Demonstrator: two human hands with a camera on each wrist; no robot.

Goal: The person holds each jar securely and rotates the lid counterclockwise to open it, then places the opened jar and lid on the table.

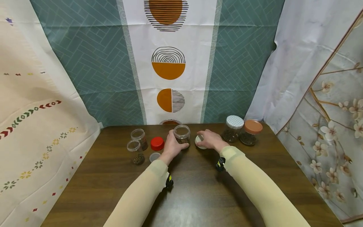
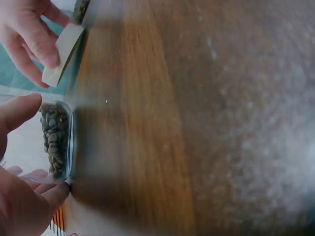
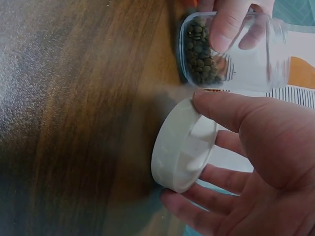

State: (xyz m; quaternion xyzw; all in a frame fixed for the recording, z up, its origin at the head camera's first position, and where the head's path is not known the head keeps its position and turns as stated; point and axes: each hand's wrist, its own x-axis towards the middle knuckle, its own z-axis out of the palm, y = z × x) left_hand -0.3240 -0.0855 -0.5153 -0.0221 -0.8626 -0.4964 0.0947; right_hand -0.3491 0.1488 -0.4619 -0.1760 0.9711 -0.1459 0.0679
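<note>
My left hand (image 1: 172, 146) grips a clear, open-topped jar (image 1: 182, 134) near the back middle of the table. The jar stands upright, and in the right wrist view its lower part holds small brown-green pellets (image 3: 199, 56). Just to the right, my right hand (image 1: 212, 140) holds a round white lid (image 3: 170, 147) by its rim, thumb on one side and fingers on the other. That lid is tilted close to the tabletop, apart from the jar; its hollow side appears to face up.
To the left stand two open clear jars (image 1: 137, 157) with contents, a red lid (image 1: 157, 143) and a small translucent lid (image 1: 154, 156). At the back right are a jar with a patterned white lid (image 1: 234, 121) and one with an orange-brown lid (image 1: 253, 126). Cloth hangs behind the wooden table (image 1: 193, 195).
</note>
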